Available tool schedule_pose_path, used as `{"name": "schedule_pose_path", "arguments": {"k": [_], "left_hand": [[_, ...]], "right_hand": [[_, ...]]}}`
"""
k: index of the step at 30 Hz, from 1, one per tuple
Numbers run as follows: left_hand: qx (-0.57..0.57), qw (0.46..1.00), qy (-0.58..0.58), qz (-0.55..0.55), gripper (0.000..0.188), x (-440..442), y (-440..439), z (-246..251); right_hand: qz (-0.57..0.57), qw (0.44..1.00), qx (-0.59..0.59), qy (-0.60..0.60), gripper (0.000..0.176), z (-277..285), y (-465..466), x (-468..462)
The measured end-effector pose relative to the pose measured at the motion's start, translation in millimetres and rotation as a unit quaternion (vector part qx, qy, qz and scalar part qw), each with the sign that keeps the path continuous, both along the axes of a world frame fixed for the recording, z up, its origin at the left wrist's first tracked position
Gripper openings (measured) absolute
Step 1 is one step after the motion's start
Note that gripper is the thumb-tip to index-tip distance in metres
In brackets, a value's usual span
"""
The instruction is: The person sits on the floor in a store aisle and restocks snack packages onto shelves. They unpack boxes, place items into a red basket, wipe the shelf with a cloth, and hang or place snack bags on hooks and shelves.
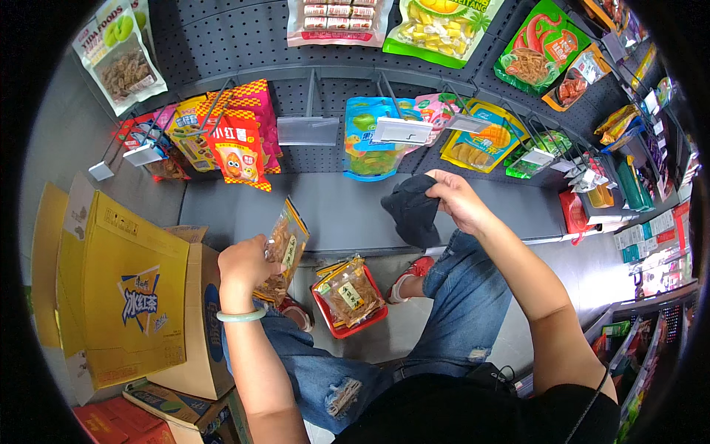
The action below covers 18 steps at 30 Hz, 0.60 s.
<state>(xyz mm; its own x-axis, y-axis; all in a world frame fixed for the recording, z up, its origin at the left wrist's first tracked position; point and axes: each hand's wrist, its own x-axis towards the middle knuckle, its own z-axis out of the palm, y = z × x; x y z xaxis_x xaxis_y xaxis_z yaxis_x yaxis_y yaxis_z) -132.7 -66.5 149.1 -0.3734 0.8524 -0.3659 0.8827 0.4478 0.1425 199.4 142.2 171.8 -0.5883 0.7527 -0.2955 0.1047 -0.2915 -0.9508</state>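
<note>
My left hand [250, 262], a pale bangle on its wrist, holds a clear snack bag [287, 250] with a yellow and black top edge. The bag is tilted, left of a red plastic basket [339, 334] on the floor between my feet. Similar clear bags [353, 294] of brown dried snack lie in the basket. At the right, my right hand [455, 201] grips a crumpled black cloth [413, 211] by its upper edge. The cloth hangs in front of the grey bottom shelf [327, 208]. The palm side of each hand is partly hidden.
Snack bags hang from hooks above the shelf, among them a red bag [238, 147], a blue pouch [369, 161] and a yellow pouch [482, 139]. Clear label holders [308, 132] stick out at the hook ends. A yellow carton [138, 288] and other open cardboard boxes stand at my left.
</note>
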Motion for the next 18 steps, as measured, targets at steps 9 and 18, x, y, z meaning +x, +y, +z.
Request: {"name": "schedule_pose_path", "arguments": {"k": [9, 18], "left_hand": [[-0.014, 1.0, 0.002, -0.007, 0.053, -1.2, 0.1, 0.5], [0.008, 1.0, 0.0, -0.009, 0.05, 1.5, -0.5, 1.5]], "right_hand": [[-0.055, 0.993, -0.073, 0.08, 0.022, 20.2, -3.1, -10.1], [-0.092, 0.974, 0.136, -0.157, 0.023, 17.7, 22.0, 33.9]]}}
